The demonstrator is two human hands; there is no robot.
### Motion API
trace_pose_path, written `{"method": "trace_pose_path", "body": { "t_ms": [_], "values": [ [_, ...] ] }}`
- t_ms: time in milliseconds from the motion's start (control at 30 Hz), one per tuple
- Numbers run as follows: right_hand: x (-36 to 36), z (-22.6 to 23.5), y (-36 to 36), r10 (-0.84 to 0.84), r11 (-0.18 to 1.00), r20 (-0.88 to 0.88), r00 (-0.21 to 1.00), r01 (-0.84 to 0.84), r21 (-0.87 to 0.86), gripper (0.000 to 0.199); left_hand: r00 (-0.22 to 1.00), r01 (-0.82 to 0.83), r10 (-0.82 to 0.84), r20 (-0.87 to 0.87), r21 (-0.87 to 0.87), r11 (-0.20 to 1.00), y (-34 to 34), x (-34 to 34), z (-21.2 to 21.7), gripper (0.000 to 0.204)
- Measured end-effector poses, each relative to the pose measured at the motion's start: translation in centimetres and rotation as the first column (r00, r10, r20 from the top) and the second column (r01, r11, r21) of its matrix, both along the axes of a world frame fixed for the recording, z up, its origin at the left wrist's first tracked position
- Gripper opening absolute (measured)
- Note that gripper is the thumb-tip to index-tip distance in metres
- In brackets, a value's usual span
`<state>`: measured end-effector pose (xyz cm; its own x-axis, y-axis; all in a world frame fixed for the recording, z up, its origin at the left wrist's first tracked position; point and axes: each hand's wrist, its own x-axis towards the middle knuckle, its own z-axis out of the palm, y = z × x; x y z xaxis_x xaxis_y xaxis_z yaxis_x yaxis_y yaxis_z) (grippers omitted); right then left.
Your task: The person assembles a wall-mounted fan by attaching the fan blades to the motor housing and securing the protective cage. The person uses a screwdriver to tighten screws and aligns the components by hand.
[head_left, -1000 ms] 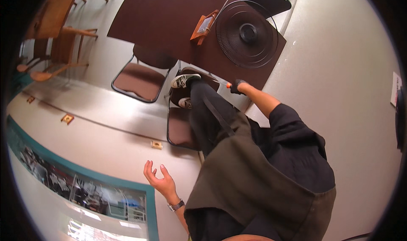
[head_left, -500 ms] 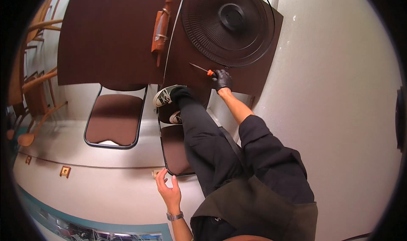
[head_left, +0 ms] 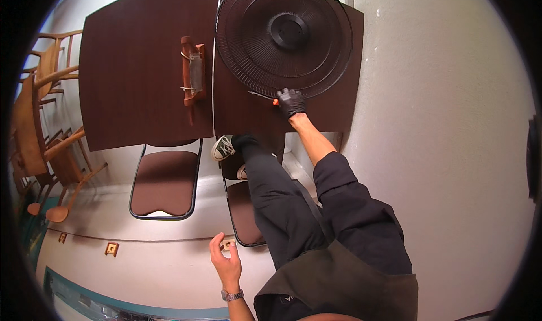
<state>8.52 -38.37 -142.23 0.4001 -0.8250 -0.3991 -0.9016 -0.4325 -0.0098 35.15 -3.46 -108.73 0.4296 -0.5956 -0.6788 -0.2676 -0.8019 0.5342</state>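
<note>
My right hand [head_left: 292, 102], in a black glove, is closed round a screwdriver [head_left: 276, 102]. The orange handle shows at the glove's left side, and the thin shaft points left over the brown table. The gloved knuckles overlap the near rim of a large round black fan grille [head_left: 313, 61], which lies on the table. Whether they touch the rim I cannot tell. My bare left hand [head_left: 227, 266], with a metal watch at the wrist, hangs low beside my leg with its fingers apart and nothing in it. A folding chair [head_left: 244, 214] with a brown seat is nearest to it.
Two dark brown tables [head_left: 141, 89] meet at a narrow seam. A reddish wooden object [head_left: 186, 73], bound with cord, lies left of the seam. Another brown folding chair [head_left: 166, 180] stands at the left table. Wooden chairs [head_left: 56, 146] crowd the far left, and a pale wall [head_left: 429, 123] rises on the right.
The view has shifted, so the tables appear lower and further left. My gloved right hand has come closer to the grille's rim with the screwdriver. My left hand stays low and open.
</note>
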Motion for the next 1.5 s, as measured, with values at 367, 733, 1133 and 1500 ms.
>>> {"method": "trace_pose_path", "body": {
  "t_ms": [367, 733, 1133, 1500],
  "values": [
    [0.9, 14.5, -5.2, 0.222, 0.948, 0.568, 0.792, -0.038, -0.317, 0.019, 0.999, -0.046, 0.047, 0.007, -0.125, 0.991, -0.7, 1.6, 4.3, 0.037],
    [4.5, 43.2, -30.7, -0.112, 0.835, 0.681, 0.724, 0.44, -0.331, 0.021, 0.993, 0.003, 0.033, 0.11, -0.312, 0.95, 0.6, 3.8, 11.1, 0.037],
    [9.9, 83.9, -7.6, -0.107, 0.976, 0.994, 0.023, 0.192, 0.101, 0.035, 0.492, -0.866, 0.449, -0.746, -0.364, 0.344, -2.6, 7.4, 16.2, 0.043],
    [20.9, 85.7, -3.3, 0.643, 0.739, 0.72, 0.26, 0.035, -0.673, 0.03, 0.414, -0.772, 0.334, -0.847, -0.521, -0.365, 5.4, 16.5, 31.0, 0.088]
  ]
}}
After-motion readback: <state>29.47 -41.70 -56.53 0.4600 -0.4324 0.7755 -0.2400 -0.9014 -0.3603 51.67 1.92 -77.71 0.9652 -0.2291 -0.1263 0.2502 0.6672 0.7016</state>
